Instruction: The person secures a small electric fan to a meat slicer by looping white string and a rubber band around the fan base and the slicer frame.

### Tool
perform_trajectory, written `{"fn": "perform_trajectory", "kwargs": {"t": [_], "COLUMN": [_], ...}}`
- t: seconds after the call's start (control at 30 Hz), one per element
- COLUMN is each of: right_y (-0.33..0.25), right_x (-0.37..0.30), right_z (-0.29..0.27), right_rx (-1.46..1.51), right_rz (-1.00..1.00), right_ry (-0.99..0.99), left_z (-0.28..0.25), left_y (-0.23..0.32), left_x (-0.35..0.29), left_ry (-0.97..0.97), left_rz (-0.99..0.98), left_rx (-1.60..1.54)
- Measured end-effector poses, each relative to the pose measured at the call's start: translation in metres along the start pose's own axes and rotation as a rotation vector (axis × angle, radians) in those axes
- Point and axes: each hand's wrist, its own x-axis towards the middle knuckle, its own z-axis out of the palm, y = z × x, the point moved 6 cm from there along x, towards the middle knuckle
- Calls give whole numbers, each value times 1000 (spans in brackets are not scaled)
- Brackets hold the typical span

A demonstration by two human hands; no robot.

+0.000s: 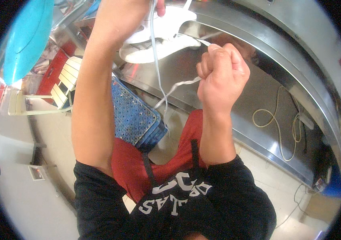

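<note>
At the top of the head view, a white object that looks like a shoe (176, 18) sits at the edge of a metal counter, with a second white, sole-shaped piece (150, 53) below it. My right hand (223, 74) is closed in a fist around a flat white shoelace (183, 83). One stretch of it runs up to the shoe; the other hangs twisted below the fist. My left hand (132, 16) is partly cut off by the upper edge and lies against the shoe. Its visible fingertip presses beside a pale hanging strand (155, 56); the other fingers are hidden.
A metal counter (254, 132) curves along the right, with a looped pale cable (272, 120) on it. Blue patterned plastic tops (134, 110) stand below my forearms. Left of them is a cream slatted chair (64, 82), and a turquoise object (28, 40) hangs into the upper left.
</note>
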Motion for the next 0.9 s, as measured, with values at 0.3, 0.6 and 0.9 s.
{"fn": "perform_trajectory", "kwargs": {"t": [0.3, 0.6, 0.9], "right_y": [-18, 8, 3], "right_x": [-50, -69, -84], "right_z": [52, 33, 36], "right_rx": [-462, -613, -600], "right_rz": [-360, -473, -213], "right_ry": [-348, -372, -433], "left_z": [13, 16, 16], "left_y": [-37, -38, -35], "left_x": [-39, -53, -56], "left_ry": [205, 320, 219], "left_rz": [233, 236, 164], "left_rx": [-314, -469, -439]}}
